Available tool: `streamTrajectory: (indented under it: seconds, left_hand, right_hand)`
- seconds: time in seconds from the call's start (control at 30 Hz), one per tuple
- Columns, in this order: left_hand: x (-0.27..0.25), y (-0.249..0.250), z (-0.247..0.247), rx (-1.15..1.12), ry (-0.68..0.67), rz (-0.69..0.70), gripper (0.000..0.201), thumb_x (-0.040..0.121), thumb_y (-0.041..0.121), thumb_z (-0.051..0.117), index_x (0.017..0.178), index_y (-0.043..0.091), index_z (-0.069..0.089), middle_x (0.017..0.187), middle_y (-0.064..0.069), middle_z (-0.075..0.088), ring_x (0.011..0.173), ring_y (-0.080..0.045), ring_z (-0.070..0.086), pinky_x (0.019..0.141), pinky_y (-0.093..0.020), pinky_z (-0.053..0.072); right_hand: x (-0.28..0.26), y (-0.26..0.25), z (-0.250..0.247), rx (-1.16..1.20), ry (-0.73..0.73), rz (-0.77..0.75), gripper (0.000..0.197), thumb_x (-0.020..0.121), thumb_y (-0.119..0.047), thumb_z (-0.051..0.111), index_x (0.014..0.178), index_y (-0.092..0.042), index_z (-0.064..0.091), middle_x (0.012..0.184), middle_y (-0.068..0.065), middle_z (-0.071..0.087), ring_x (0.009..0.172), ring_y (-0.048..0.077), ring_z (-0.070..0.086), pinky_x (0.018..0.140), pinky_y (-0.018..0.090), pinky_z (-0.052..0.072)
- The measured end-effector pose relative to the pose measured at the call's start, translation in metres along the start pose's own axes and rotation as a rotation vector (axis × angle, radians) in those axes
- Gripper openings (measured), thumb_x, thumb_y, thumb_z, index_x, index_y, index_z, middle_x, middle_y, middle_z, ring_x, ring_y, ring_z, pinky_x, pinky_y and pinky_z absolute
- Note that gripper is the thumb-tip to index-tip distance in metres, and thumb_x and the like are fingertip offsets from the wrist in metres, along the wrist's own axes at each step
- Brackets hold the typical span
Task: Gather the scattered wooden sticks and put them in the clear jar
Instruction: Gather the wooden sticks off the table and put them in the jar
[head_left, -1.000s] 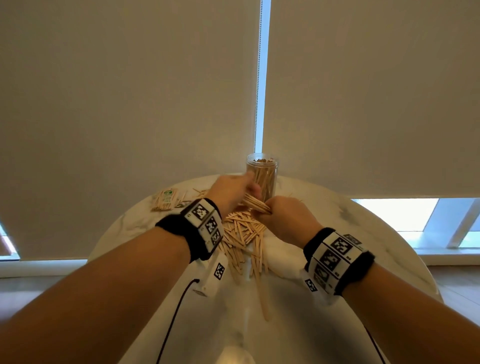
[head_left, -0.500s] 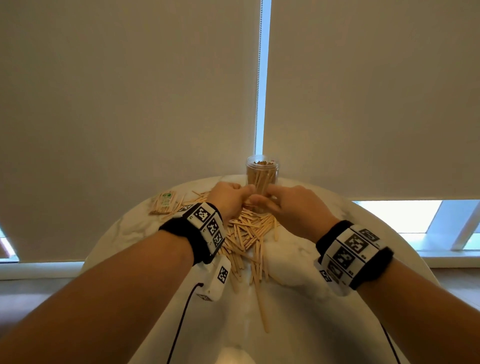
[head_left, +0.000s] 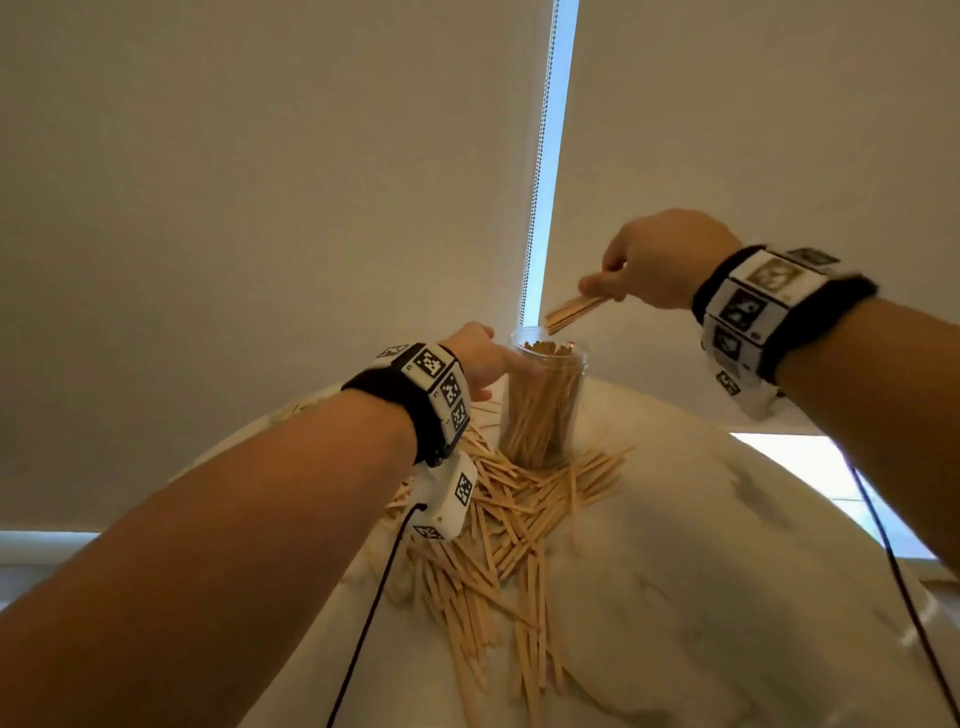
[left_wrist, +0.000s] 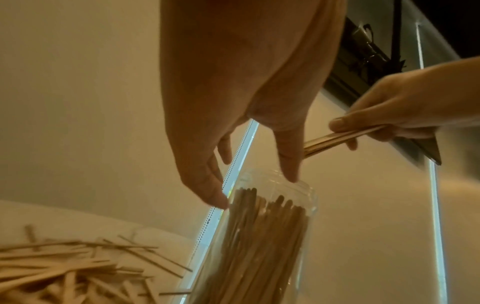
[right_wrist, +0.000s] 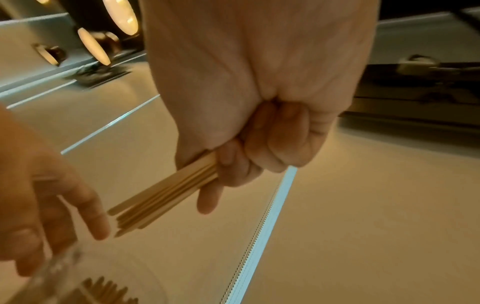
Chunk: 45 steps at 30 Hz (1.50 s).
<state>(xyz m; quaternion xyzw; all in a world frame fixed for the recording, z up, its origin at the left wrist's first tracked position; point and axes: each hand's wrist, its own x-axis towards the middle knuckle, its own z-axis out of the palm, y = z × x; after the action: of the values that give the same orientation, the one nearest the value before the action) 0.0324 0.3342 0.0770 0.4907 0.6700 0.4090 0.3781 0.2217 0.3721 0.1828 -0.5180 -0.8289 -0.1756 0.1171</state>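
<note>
Hands (left_wrist: 259, 102) above jar (left_wrist: 259, 236); head-view table (head_left: 727, 597)

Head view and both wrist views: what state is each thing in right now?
Clear plastic jar: upright on the table, lid off, packed with standing sticks.
Bundle of flat wooden sticks: held tilted above the jar mouth, not yet inside.
Scattered wooden sticks: loose heap on the white marble table.
Left hand: fingers straight, at the jar rim.
Right hand: grips the bundle.
</note>
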Motion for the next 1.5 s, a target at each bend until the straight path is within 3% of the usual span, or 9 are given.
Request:
streamTrajectory:
  seconds: [0.1, 0.4, 0.57, 0.7, 0.83, 1.13, 1.23, 1.4, 1.5]
  left_hand:
    - [0.016, 0.002, 0.016, 0.205, -0.052, 0.114, 0.132, 0.058, 0.062, 0.087, 0.157, 0.020, 0.010, 0.156, -0.012, 0.035, 0.134, -0.032, 0.045, 0.107, -0.039, 0.040]
    - [0.042, -0.019, 0.030, 0.215, -0.064, 0.221, 0.098, 0.083, 0.023, 0.078, 0.155, 0.017, 0.012, 0.132, -0.009, 0.057, 0.115, -0.028, 0.059, 0.094, -0.036, 0.050]
    - [0.045, -0.023, 0.031, 0.218, -0.051, 0.237, 0.099, 0.083, 0.023, 0.077, 0.155, 0.018, 0.010, 0.135, -0.011, 0.055, 0.117, -0.028, 0.057, 0.089, -0.032, 0.047]
    - [0.047, -0.025, 0.031, 0.192, -0.046, 0.243, 0.101, 0.078, 0.025, 0.084, 0.152, 0.019, 0.016, 0.128, -0.007, 0.057, 0.115, -0.027, 0.058, 0.081, -0.031, 0.047]
    - [0.050, -0.027, 0.032, 0.206, -0.049, 0.246, 0.105, 0.077, 0.029, 0.085, 0.154, 0.020, 0.013, 0.133, -0.006, 0.053, 0.117, -0.025, 0.055, 0.087, -0.031, 0.045]
    - [0.051, -0.031, 0.033, 0.166, -0.035, 0.266, 0.105, 0.078, 0.027, 0.084, 0.154, 0.021, 0.013, 0.135, -0.008, 0.055, 0.119, -0.027, 0.056, 0.087, -0.028, 0.043]
    - [0.050, -0.031, 0.035, 0.128, -0.048, 0.259, 0.103, 0.073, 0.028, 0.087, 0.152, 0.020, 0.021, 0.129, -0.005, 0.059, 0.113, -0.024, 0.059, 0.096, -0.036, 0.050]
    - [0.032, -0.034, 0.031, 0.284, -0.063, 0.203, 0.121, 0.051, 0.067, 0.087, 0.146, 0.012, 0.036, 0.136, -0.007, 0.058, 0.125, -0.028, 0.056, 0.103, -0.041, 0.047]
    - [0.007, -0.046, 0.006, 0.564, -0.067, 0.089, 0.106, 0.067, 0.059, 0.082, 0.148, 0.009, 0.036, 0.145, -0.009, 0.051, 0.129, -0.027, 0.051, 0.103, -0.039, 0.043]
  right_hand:
    - [0.032, -0.021, 0.014, -0.171, -0.127, -0.103, 0.044, 0.084, -0.063, 0.063, 0.066, -0.024, 0.071, 0.061, -0.004, 0.061, 0.061, 0.015, 0.055, 0.057, 0.027, 0.041]
    - [0.058, -0.057, 0.075, -0.159, -0.368, -0.269, 0.026, 0.098, -0.022, 0.052, 0.116, -0.022, 0.071, 0.117, -0.001, 0.067, 0.106, 0.021, 0.061, 0.092, 0.031, 0.047]
    - [0.063, -0.065, 0.076, -0.263, -0.368, -0.238, 0.018, 0.092, -0.016, 0.061, 0.104, -0.020, 0.074, 0.089, -0.006, 0.065, 0.093, 0.021, 0.060, 0.091, 0.033, 0.051]
    - [0.067, -0.068, 0.078, -0.123, -0.448, -0.146, 0.028, 0.095, -0.015, 0.056, 0.117, -0.008, 0.070, 0.109, 0.011, 0.071, 0.088, 0.024, 0.062, 0.082, 0.034, 0.052]
    - [0.064, -0.056, 0.075, -0.006, -0.380, -0.109, 0.027, 0.087, -0.016, 0.070, 0.113, -0.012, 0.073, 0.094, 0.005, 0.068, 0.082, 0.022, 0.060, 0.076, 0.033, 0.050]
    - [0.045, -0.054, 0.079, 0.023, -0.400, -0.191, 0.031, 0.103, -0.029, 0.045, 0.123, -0.026, 0.068, 0.116, -0.003, 0.067, 0.098, 0.015, 0.056, 0.089, 0.028, 0.041]
    - [0.042, -0.048, 0.072, 0.177, -0.388, -0.119, 0.029, 0.100, -0.046, 0.048, 0.101, -0.027, 0.070, 0.090, -0.005, 0.068, 0.078, 0.019, 0.065, 0.073, 0.028, 0.048]
    - [0.005, -0.033, 0.053, 0.418, -0.099, -0.055, 0.023, 0.094, -0.029, 0.056, 0.083, -0.017, 0.073, 0.079, -0.002, 0.073, 0.065, 0.013, 0.066, 0.058, 0.023, 0.046]
    - [-0.035, -0.024, 0.063, 0.577, -0.332, -0.038, 0.023, 0.092, -0.025, 0.059, 0.080, -0.012, 0.074, 0.075, 0.006, 0.073, 0.059, 0.016, 0.061, 0.059, 0.029, 0.050]
